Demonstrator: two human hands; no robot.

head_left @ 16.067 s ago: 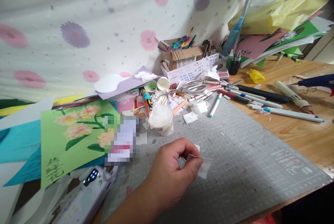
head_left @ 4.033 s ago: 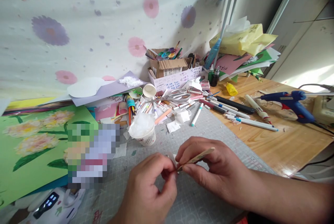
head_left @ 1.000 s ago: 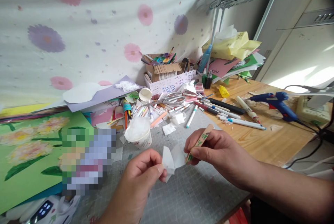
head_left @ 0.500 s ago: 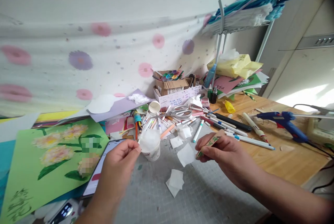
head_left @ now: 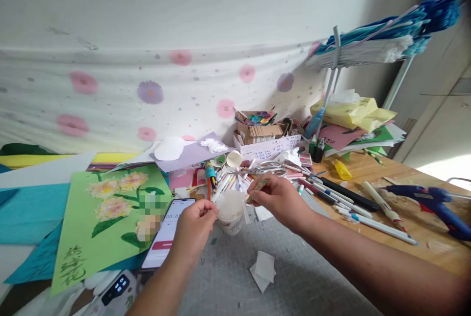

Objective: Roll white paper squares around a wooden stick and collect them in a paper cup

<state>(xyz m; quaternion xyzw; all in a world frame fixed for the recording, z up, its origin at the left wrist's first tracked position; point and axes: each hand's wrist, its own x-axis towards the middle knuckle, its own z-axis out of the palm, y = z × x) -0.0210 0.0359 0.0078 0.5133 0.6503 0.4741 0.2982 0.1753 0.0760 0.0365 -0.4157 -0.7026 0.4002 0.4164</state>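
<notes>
My left hand [head_left: 198, 220] is closed in a pinch at the edge of a thin, translucent white paper piece [head_left: 228, 202]. That piece is in front of the mouth of a white paper cup [head_left: 231, 225] and partly hides it. On the cup's other side, my right hand [head_left: 270, 192] grips a small beige strip with green print [head_left: 260, 184], its fingers wrapped round it. Under that hand, a white paper square [head_left: 263, 213] shows in part. Nearer to me, several overlapping white paper squares [head_left: 264, 269] lie on the grey cutting mat [head_left: 228, 281].
A lit phone [head_left: 165, 237] and a green flower picture [head_left: 110, 223] lie at left. Behind the cup are pens, scissors [head_left: 272, 166] and a cardboard box [head_left: 265, 134]. More markers [head_left: 379, 223] and a blue glue gun [head_left: 423, 198] lie at right.
My right hand has moved left with the strip, from over the paper squares to beside the cup. My left hand keeps its pinch near the cup. The whole view has shifted.
</notes>
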